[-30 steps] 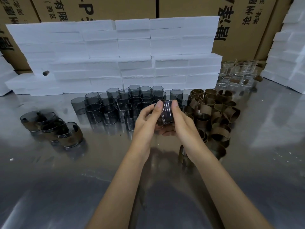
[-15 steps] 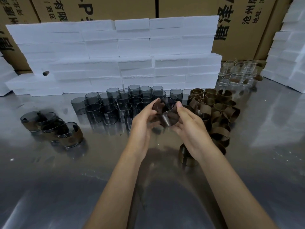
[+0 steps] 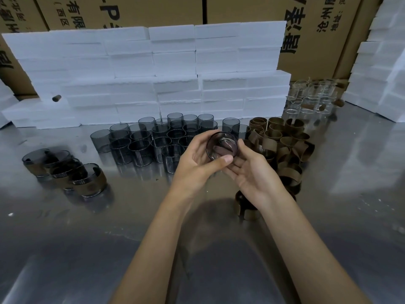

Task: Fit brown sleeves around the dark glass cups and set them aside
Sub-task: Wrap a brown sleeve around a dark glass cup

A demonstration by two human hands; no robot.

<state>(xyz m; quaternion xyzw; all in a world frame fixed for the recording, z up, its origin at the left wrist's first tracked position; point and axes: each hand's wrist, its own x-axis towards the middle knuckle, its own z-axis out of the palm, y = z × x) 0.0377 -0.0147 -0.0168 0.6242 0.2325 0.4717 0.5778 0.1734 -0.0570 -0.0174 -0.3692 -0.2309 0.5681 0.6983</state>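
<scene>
Hands meeting above the shiny metal surface [image 3: 328, 216], both wrapped round one dark glass cup [image 3: 222, 145] tilted with its mouth toward the camera. Left hand [image 3: 197, 160] curled about the cup's left side, thumb across the lower rim; right hand [image 3: 252, 170] cupped under and against its right side, fingers bent round it. Whether a sleeve sits on this cup: cannot tell. Just beyond the left hand, bare dark cups [image 3: 153, 139] clustered upright. Just right of and beyond the right hand, a heap of brown sleeves [image 3: 285, 145]. Well to the left of the left hand, four sleeved cups [image 3: 65, 170] set aside. Farther back, white foam blocks [image 3: 153, 73], clear glasses [image 3: 311, 97] and cardboard boxes [image 3: 142, 9].
</scene>
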